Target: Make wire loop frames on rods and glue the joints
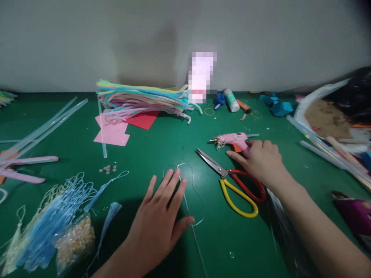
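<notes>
My left hand (162, 214) lies palm down with its fingers spread. Its fingertips touch a thin clear cord (199, 197) that loops on the green table and trails toward me. At the right, my right hand (265, 160) closes around the handle of a pink hot glue gun (232, 139), whose metal nozzle points left; part of the grip is hidden. Just below it, scissors (222, 170) with one red and one yellow handle rest with blades slightly apart. A blue tassel (108, 220) is left of my left hand.
Pipe cleaners (145, 100) are bundled at the back over pink paper (111, 137). Blue tassels (55, 227) and a bag of beads (75, 241) occupy the left front. Glue sticks (49, 125) lie far left. A white tube (231, 100) and blue pieces (281, 109) sit back right.
</notes>
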A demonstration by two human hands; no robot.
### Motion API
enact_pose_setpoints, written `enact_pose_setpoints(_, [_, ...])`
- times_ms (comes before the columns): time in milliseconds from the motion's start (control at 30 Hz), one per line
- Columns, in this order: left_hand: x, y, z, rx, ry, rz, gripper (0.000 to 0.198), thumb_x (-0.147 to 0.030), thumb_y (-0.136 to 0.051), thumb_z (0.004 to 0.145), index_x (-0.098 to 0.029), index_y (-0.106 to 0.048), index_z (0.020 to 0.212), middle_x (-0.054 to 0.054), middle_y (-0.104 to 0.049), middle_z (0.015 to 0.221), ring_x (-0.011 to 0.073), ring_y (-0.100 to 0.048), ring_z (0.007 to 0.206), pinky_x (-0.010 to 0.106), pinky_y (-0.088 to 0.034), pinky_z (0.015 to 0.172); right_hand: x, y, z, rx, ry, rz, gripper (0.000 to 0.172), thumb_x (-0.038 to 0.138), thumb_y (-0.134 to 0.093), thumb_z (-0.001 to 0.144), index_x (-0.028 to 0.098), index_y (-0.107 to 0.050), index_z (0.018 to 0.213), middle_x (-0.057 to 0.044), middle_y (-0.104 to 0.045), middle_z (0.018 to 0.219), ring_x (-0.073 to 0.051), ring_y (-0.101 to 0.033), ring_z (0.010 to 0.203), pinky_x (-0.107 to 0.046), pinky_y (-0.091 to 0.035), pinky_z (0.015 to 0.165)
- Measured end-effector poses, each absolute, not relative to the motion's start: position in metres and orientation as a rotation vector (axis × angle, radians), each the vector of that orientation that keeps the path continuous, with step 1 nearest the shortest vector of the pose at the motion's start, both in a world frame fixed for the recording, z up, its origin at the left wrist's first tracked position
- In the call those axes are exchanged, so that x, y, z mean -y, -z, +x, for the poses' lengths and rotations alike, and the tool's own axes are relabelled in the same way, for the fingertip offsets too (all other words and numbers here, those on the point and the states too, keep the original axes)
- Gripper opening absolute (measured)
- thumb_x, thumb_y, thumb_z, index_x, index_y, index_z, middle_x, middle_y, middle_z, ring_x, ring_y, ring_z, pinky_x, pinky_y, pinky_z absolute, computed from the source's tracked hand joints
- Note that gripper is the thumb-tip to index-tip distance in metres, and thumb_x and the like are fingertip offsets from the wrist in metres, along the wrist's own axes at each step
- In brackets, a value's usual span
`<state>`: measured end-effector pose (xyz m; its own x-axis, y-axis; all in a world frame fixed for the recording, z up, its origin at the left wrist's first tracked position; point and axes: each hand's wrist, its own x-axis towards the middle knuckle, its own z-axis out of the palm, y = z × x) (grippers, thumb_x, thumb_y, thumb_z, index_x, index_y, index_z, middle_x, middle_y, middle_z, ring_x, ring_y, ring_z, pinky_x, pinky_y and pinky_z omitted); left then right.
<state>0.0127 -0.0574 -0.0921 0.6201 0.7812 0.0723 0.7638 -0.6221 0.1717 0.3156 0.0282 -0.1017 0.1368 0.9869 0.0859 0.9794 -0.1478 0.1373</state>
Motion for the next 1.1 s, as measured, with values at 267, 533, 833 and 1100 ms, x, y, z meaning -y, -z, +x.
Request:
enact_pose_setpoints(267, [0.110,0.094,0.016,-1.247,-0.281,2.924,0.069,-0.062,-0.037,0.091,-0.015,-0.045,0.141,0.012,-0.041,0.149,0.0306,-0.009,0.146,0.054,0.007,0.115,-0.030,0.108,0.309,-2.126,-0.330,2.477,0.054,0.056,-0.052,0.081,0.007,-0.061,0.102,-0.024,-0.055,0.099,-0.036,-0.050,0.093,-0.046,-0.040,0.072])
enact_pose_setpoints(533, [0.090,0.082,0.003,-1.248,-0.238,2.904,0.057,-0.046,-0.045,0.094,-0.012,-0.044,0.141,0.011,-0.041,0.149,0.0267,-0.021,0.144,0.048,0.002,0.118,-0.031,0.080,0.297,-1.978,0.033,2.864,0.053,0.048,-0.056,0.076,0.011,-0.047,0.113,-0.015,-0.061,0.085,-0.028,-0.056,0.067,-0.036,-0.038,0.058])
enact_pose_setpoints(833, [0.052,0.075,0.020,-0.967,-0.214,2.739,0.044,-0.033,-0.041,0.098,-0.022,-0.043,0.140,0.008,-0.038,0.151,0.0270,-0.026,0.143,0.054,-0.027,0.113,-0.015,0.078,0.261,-2.261,0.130,2.622,0.036,0.056,-0.056,0.078,0.023,-0.041,0.077,-0.001,-0.050,0.060,-0.016,-0.042,0.048,-0.027,-0.028,0.046])
enact_pose_setpoints(1100, [0.064,0.092,0.043,-1.194,-0.393,2.747,0.042,-0.033,-0.044,0.097,-0.015,-0.050,0.134,0.011,-0.053,0.139,0.0308,-0.041,0.134,0.052,-0.038,0.108,-0.012,0.079,0.255,-2.273,0.175,2.596,0.034,0.053,-0.053,0.080,0.024,-0.037,0.074,-0.001,-0.049,0.057,-0.015,-0.038,0.044,-0.027,-0.025,0.045])
